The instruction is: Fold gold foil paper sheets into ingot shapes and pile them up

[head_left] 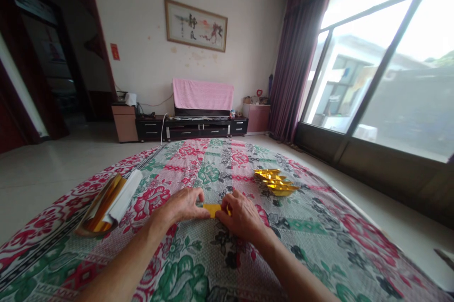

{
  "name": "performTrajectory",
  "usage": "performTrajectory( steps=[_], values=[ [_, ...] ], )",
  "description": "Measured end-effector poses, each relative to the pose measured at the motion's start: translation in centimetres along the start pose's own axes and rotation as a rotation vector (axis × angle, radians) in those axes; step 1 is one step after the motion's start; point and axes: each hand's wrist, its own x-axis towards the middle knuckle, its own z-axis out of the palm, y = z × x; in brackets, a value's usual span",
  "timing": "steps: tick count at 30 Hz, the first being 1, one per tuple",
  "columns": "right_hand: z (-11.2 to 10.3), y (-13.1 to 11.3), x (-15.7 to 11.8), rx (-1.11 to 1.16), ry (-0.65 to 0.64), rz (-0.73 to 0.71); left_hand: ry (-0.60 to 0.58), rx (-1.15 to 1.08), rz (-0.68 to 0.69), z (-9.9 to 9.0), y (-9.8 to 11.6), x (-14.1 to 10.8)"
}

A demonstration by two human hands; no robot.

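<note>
A small folded strip of gold foil paper (213,209) lies low over the patterned cloth, between my two hands. My left hand (185,204) has its thumb on the strip's left end, with the fingers curled around behind. At the other end, my right hand (241,216) pinches the strip between thumb and bent fingers, which hide part of it. Several folded gold paper ingots (278,182) sit in a row beyond my right hand. To the left of my left arm lies an opened packet of gold paper sheets (106,207) with a white sheet along its side.
A red, green and grey flowered cloth (184,273) covers the surface before me. Beyond it stand a low black cabinet (198,131) and a screen under a pink towel (204,94). Large windows (354,80) and a purple curtain (294,51) line the right side.
</note>
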Motion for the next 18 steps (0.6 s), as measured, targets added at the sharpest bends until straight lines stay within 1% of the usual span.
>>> performTrajectory(
  steps=[5, 8, 12, 18],
  values=[
    [-0.8, 2.3, 0.1, -0.022, -0.027, 0.000, -0.010, -0.011, -0.011, 0.1, -0.2, 0.2],
    [-1.2, 3.4, 0.2, 0.021, -0.064, -0.009, -0.016, -0.003, -0.019, 0.0, -0.2, 0.2],
    [-2.1, 4.5, 0.3, 0.081, -0.098, -0.030, -0.038, -0.019, -0.016, 0.1, -0.2, 0.2],
    [-3.0, 6.0, 0.2, 0.159, -0.133, -0.001, -0.025, -0.032, 0.000, 0.1, -0.3, 0.1]
  ],
)
